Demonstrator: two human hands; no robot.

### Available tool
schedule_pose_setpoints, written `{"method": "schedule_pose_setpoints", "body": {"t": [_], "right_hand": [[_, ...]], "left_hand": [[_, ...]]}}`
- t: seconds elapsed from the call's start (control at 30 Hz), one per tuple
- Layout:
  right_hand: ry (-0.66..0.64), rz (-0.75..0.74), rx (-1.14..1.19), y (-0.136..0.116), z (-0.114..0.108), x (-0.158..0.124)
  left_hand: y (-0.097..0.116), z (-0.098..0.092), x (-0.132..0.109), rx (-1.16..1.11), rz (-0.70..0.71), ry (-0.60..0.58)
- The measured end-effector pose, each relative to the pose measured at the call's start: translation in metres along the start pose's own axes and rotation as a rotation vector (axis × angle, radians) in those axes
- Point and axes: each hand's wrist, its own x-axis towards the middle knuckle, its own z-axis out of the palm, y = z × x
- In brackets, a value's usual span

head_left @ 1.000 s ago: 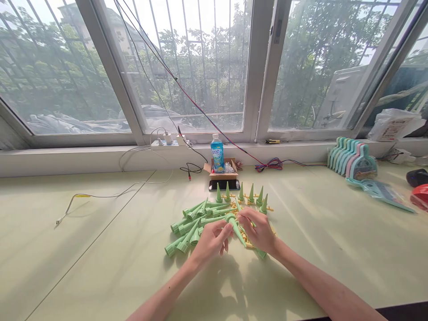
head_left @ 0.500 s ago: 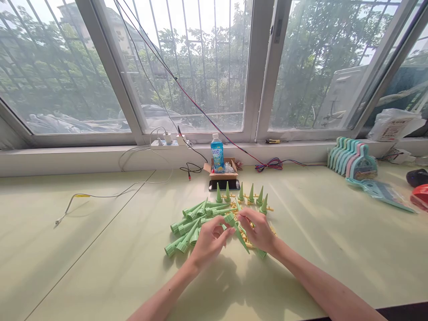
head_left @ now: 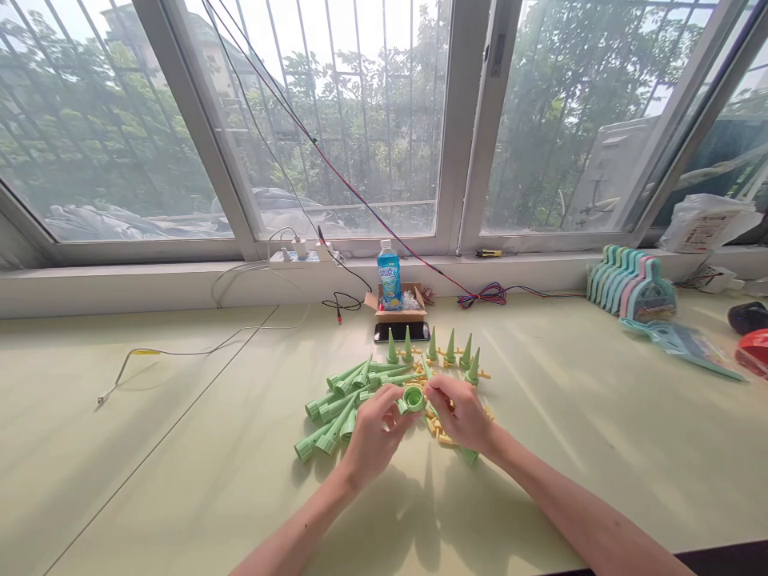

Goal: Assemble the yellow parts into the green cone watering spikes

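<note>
My left hand [head_left: 375, 432] is closed on a green plastic cone spike [head_left: 414, 398], its open round end turned up toward me. My right hand [head_left: 461, 412] pinches at the same spike's rim, fingers pressed together; whether a small yellow piece is in them is hidden. A pile of green spikes [head_left: 339, 396] lies flat just left of my hands. Several assembled spikes [head_left: 450, 350] stand upright in a row behind them. Small yellow parts [head_left: 441, 432] lie scattered under my right hand.
A blue drink bottle [head_left: 390, 275], a small cardboard box [head_left: 397, 308] and a dark phone [head_left: 402, 330] sit by the window sill. Cables [head_left: 180, 350] trail on the left. A row of pastel plastic items [head_left: 630, 284] and a bag stand far right.
The green spike was tipped from pointing down toward me to open end facing up. Both hands shifted slightly away and up over the pile.
</note>
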Motion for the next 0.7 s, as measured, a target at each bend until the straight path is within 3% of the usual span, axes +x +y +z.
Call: {"method": "schedule_pose_setpoints", "body": {"t": [0.27,0.43,0.7], "right_hand": [[0.093,-0.006,0.006,-0.0025,0.0004,-0.0011],[0.179,-0.005,-0.024,-0.0044,-0.002,0.0006],[0.046,-0.094,0.013,-0.0053,-0.0021,-0.0001]], "left_hand": [[0.0027,0.0013,-0.0017,-0.02,-0.061,0.007],[-0.0018,0.0044,-0.0004,-0.241,-0.196,-0.031],[0.0034,0.0038,0.0015,-0.482,-0.396,-0.263]]}}
